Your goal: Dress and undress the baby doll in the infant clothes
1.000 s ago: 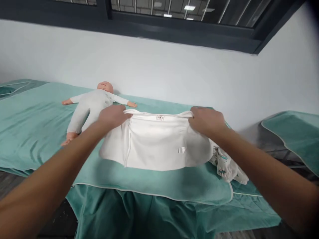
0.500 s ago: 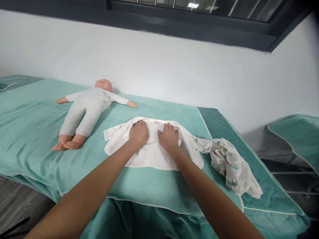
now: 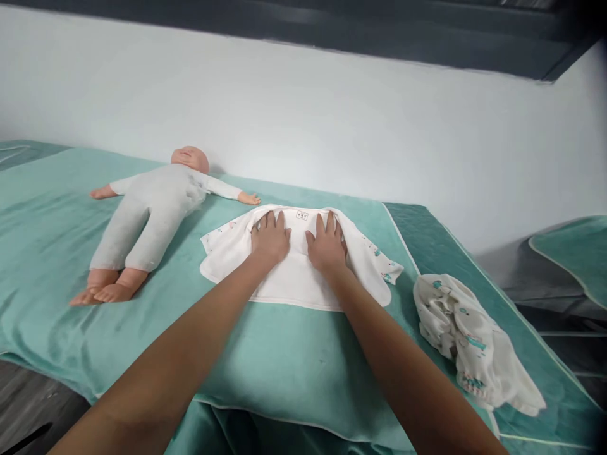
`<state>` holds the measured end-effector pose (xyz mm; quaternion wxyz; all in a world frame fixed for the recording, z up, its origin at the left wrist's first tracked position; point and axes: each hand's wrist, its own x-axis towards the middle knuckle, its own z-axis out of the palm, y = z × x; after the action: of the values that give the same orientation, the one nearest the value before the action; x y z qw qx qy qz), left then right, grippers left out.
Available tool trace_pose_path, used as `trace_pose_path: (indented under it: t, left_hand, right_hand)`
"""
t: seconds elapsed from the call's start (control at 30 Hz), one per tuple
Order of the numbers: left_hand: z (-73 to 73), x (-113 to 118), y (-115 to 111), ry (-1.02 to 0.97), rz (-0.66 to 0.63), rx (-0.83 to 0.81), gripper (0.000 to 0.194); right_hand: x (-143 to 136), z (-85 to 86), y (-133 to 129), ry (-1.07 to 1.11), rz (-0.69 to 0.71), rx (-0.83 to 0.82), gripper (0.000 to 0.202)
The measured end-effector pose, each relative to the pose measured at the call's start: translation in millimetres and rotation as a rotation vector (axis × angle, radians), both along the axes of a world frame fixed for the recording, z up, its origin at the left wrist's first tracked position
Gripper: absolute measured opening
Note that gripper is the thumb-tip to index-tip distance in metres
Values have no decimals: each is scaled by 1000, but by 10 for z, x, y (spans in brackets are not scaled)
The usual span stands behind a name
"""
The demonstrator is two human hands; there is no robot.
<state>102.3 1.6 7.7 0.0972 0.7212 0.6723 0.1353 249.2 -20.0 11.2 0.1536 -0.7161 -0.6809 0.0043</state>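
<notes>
A small white baby shirt (image 3: 294,278) lies spread open on the green cover, its inside facing up and a label at the neck. Printed sleeves reach out to both sides. My left hand (image 3: 271,239) rests flat on the shirt, left of the label, with its fingers pointing to the collar. On the other side of the label, my right hand (image 3: 327,245) presses flat with fingers apart. To the left, a baby doll (image 3: 159,196) in a white bodysuit lies on its back, one hand close to the shirt's left shoulder.
A crumpled printed baby garment (image 3: 474,341) lies to the right, beside the shirt's sleeve. The green cover (image 3: 284,354) drapes over the near edge of the bed. A white wall (image 3: 303,120) rises behind. Another green-covered surface (image 3: 573,253) stands at far right.
Both hands and the shirt have shifted slightly away from me, toward the wall. The right sleeve now lies apart from the crumpled garment. The view has tilted down a little.
</notes>
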Motion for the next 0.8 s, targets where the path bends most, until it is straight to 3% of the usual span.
trace_pose_path:
  t: [0.23, 0.43, 0.63, 0.8]
  left_hand:
    - [-63, -53, 175, -2, -6, 31, 67]
    - [-86, -39, 180, 13, 13, 38, 66]
    - [-80, -38, 117, -21, 82, 204, 64]
    - [-142, -76, 207, -25, 62, 113, 65]
  right_hand:
    - [144, -104, 230, 136, 70, 32, 62]
    - [221, -165, 343, 283, 86, -2, 63]
    - [264, -165, 343, 355, 180, 236, 67]
    - [249, -229, 426, 282, 117, 40, 64]
